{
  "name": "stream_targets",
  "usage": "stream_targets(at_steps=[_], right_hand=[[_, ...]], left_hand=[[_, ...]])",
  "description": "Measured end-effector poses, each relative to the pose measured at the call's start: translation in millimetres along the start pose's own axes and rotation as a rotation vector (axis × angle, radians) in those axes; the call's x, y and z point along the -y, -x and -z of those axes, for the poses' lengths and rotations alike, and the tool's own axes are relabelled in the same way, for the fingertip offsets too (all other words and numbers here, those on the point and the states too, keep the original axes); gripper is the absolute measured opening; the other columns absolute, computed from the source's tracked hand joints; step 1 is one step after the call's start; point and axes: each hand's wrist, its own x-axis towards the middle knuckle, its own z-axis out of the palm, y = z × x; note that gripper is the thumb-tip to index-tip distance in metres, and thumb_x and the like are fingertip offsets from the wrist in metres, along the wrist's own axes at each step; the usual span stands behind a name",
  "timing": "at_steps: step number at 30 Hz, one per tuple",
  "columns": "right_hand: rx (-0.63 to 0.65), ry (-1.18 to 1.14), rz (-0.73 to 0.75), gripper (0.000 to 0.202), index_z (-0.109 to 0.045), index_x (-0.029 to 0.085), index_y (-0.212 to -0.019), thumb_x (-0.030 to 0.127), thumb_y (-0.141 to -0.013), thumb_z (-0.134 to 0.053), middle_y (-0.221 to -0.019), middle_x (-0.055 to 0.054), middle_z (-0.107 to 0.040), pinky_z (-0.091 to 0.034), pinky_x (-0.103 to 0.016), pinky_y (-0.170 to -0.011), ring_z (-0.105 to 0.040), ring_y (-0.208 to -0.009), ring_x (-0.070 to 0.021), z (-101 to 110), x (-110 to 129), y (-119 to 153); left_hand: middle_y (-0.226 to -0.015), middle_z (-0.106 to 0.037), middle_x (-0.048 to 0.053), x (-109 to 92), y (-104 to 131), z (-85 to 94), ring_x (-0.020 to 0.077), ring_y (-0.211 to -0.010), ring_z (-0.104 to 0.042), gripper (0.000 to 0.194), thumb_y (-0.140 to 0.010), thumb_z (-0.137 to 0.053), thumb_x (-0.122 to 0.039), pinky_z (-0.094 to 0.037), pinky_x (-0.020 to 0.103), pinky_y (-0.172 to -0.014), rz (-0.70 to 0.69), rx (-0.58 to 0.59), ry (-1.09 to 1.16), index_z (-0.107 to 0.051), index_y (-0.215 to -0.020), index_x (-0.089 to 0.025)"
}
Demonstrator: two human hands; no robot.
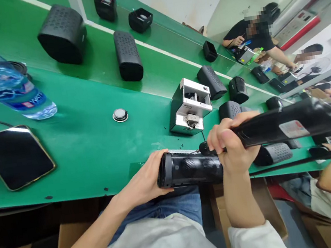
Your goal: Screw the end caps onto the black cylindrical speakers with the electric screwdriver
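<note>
At far left, a water bottle (pixel 7 83) lies tilted over the desk (pixel 93 139), with a phone (pixel 17 156), screen dark, nearby. Next, two black speaker housings stand on the green strip behind: a wide one (pixel 62 35) and a narrower one (pixel 128 55). A small round part (pixel 120 115) rests alone on the mat. The left hand (pixel 148 176) has its grip closed on the left end of a black perforated unit (pixel 192 167), located at the desk's front edge. Behind that unit stands a silver screw feeder (pixel 190 105). The right hand (pixel 233 143) grips a black power screwdriver (pixel 280 123) — held sideways, its tip at the unit's upper side. Further right, more housings; beyond, co-workers (pixel 254 30) seated along the line.
</note>
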Motion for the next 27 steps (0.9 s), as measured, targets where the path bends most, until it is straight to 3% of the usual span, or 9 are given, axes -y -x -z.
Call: stream_targets(at_steps=[4, 8, 11, 15, 22, 27], right_hand=[[0.001, -0.009, 0.007, 0.027, -0.060, 0.026, -0.113, 0.012, -0.094, -0.074, -0.062, 0.013, -0.053, -0.044, -0.021, -0.040, -0.045, -0.039, -0.0084, 8, 18, -16], [-0.235, 0.089, 0.231, 0.026, -0.054, 0.026, -0.107, 0.014, -0.092, -0.072, -0.061, 0.014, -0.044, -0.039, -0.021, -0.040, -0.038, -0.039, -0.0077, 16, 33, -50], [-0.357, 0.191, 0.364, 0.026, -0.047, 0.028, -0.100, 0.018, -0.094, -0.071, -0.059, 0.014, -0.037, -0.040, -0.022, -0.043, -0.038, -0.041, -0.0080, 18, 19, -79], [-0.371, 0.246, 0.368, 0.027, -0.049, 0.028, -0.098, 0.022, -0.095, -0.075, -0.058, 0.013, -0.037, -0.043, -0.028, -0.045, -0.044, -0.042, -0.0109, 17, -5, -103], [-0.379, 0.185, 0.346, 0.019, -0.055, 0.028, -0.095, 0.020, -0.094, -0.072, -0.056, 0.014, -0.039, -0.040, -0.027, -0.042, -0.046, -0.038, -0.0115, 12, -5, -103], [-0.360, 0.203, 0.311, 0.023, -0.055, 0.028, -0.096, 0.023, -0.091, -0.077, -0.058, 0.014, -0.047, -0.043, -0.026, -0.042, -0.047, -0.038, -0.0102, 16, -29, -107]], left_hand=[[-0.162, -0.052, 0.019, 1, 1, -0.4, 0.0431, -0.152, -0.057, 0.111, -0.079, -0.096, -0.020, -0.053, 0.063, -0.126, -0.018, -0.010, -0.045, -0.028, -0.167, -0.030], [-0.165, -0.052, 0.018, 2, 2, -0.7, 0.0424, -0.154, -0.056, 0.113, -0.080, -0.096, -0.020, -0.052, 0.062, -0.128, -0.030, -0.010, -0.059, -0.027, -0.169, -0.031], [-0.166, -0.051, 0.018, 3, 2, -0.9, 0.0418, -0.155, -0.056, 0.112, -0.080, -0.096, -0.020, -0.052, 0.062, -0.128, -0.033, -0.015, -0.070, -0.027, -0.168, -0.032], [-0.164, -0.053, 0.016, 3, 1, -0.9, 0.0419, -0.153, -0.058, 0.111, -0.078, -0.096, -0.021, -0.054, 0.061, -0.127, -0.026, -0.023, -0.073, -0.031, -0.167, -0.032], [-0.167, -0.051, 0.016, 2, 1, 0.2, 0.0420, -0.156, -0.056, 0.112, -0.080, -0.096, -0.023, -0.053, 0.062, -0.128, -0.016, -0.019, -0.064, -0.028, -0.169, -0.033], [-0.167, -0.050, 0.017, 5, 1, -0.3, 0.0425, -0.156, -0.055, 0.112, -0.081, -0.096, -0.026, -0.053, 0.064, -0.127, -0.008, -0.004, -0.079, -0.027, -0.169, -0.033]])
